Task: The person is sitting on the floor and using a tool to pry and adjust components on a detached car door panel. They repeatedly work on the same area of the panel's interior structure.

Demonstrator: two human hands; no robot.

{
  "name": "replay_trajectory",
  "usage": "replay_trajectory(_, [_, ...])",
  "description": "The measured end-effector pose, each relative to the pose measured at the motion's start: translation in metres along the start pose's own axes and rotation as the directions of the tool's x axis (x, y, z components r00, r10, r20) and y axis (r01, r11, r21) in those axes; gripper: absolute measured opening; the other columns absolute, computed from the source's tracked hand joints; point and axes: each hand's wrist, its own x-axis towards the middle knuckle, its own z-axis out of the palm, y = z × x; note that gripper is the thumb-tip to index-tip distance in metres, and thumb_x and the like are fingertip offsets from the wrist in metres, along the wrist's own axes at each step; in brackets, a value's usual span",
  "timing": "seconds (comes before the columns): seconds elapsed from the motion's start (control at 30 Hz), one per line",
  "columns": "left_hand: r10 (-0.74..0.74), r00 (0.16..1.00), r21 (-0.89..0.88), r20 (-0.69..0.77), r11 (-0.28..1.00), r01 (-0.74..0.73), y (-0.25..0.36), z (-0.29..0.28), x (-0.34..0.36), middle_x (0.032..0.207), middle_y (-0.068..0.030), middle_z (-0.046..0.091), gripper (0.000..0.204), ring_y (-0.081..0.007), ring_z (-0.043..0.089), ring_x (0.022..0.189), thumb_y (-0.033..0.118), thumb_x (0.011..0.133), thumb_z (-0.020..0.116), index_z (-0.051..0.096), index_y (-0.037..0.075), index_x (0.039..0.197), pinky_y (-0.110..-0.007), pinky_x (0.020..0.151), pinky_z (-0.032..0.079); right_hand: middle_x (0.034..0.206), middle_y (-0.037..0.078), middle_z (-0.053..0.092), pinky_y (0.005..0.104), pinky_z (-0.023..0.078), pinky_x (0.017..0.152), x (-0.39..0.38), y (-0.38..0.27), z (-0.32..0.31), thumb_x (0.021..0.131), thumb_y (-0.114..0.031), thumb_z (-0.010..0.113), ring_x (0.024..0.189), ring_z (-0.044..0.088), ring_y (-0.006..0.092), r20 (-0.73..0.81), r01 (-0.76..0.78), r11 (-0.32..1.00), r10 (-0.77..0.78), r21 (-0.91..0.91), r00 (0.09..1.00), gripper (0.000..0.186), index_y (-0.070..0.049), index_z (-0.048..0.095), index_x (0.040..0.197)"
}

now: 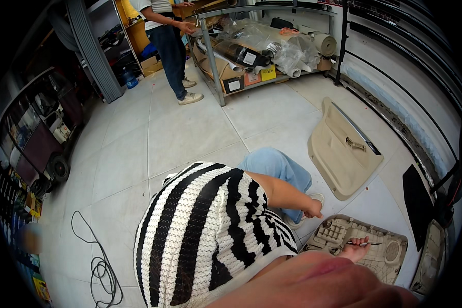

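A beige car door panel lies on the floor at the lower right, its ribbed back and round speaker grille facing up. Over it, my right hand is closed around a slim screwdriver, whose thin end points right. My left hand is closed just beyond the panel's far left edge, near my shoe; whatever its fingers hold, if anything, is too small to make out. Farther off, a second beige door panel lies with its handle side up.
A person stands at the back beside a metal rack loaded with rolls and plastic wrap. A black cable coils on the floor at left, below a small dark vehicle. Another panel piece and a black sheet lie at far right.
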Motion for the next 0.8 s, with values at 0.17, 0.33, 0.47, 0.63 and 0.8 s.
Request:
replay_trajectory(0.17, [0.000,1.000,-0.005,0.008,1.000,0.000,-0.008,0.000,0.004,0.074,-0.0129,0.061,0.044,-0.0229,0.058,0.060,0.037,0.087,0.055,0.059,-0.005,0.080,-0.036,0.053,0.046,0.063,-0.003,0.036,0.0255,0.025,0.044,-0.003,0.004,0.002,0.098,-0.038,0.031,0.050,0.027,0.0103,-0.013,-0.012,1.000,0.012,0.008,1.000,0.036,-0.009,0.053,0.097])
replay_trajectory(0.33, [0.011,1.000,-0.002,0.017,1.000,-0.011,-0.003,0.003,0.005,0.073,-0.0117,0.059,0.049,-0.0219,0.053,0.058,0.040,0.089,0.053,0.057,-0.007,0.078,-0.040,0.053,0.040,0.065,-0.002,0.036,0.0259,0.025,0.045,0.001,0.002,0.000,0.098,-0.037,0.032,0.051,0.026,0.0105,-0.023,0.019,1.000,-0.019,0.012,1.000,0.035,-0.008,0.052,0.098])
replay_trajectory(0.47, [-0.007,1.000,0.011,0.015,1.000,0.007,-0.007,0.004,0.007,0.073,-0.0131,0.060,0.042,-0.0225,0.057,0.060,0.036,0.088,0.055,0.058,-0.005,0.079,-0.035,0.053,0.046,0.066,-0.002,0.036,0.0260,0.024,0.046,-0.003,0.002,0.002,0.098,-0.037,0.032,0.052,0.026,0.0106,-0.019,0.016,1.000,-0.016,0.009,1.000,0.035,-0.008,0.052,0.098])
replay_trajectory(0.63, [0.021,1.000,-0.005,0.011,1.000,-0.021,-0.003,0.006,-0.001,0.065,-0.0108,0.053,0.047,-0.0207,0.047,0.051,0.036,0.092,0.050,0.053,-0.005,0.071,-0.036,0.047,0.036,0.066,-0.002,0.036,0.0265,0.024,0.047,-0.010,0.001,0.007,0.099,-0.035,0.031,0.052,0.026,0.0109,-0.030,0.035,0.999,-0.035,-0.008,0.999,0.035,-0.007,0.052,0.098])
replay_trajectory(0.8, [-0.012,1.000,0.016,0.007,1.000,0.012,-0.004,0.006,-0.003,0.069,-0.0126,0.058,0.048,-0.0210,0.052,0.053,0.039,0.090,0.053,0.058,-0.007,0.075,-0.035,0.048,0.041,0.065,-0.002,0.035,0.0269,0.024,0.047,-0.013,0.001,0.008,0.099,-0.036,0.030,0.052,0.026,0.0108,-0.020,0.025,1.000,-0.025,-0.001,0.999,0.035,-0.007,0.051,0.099])
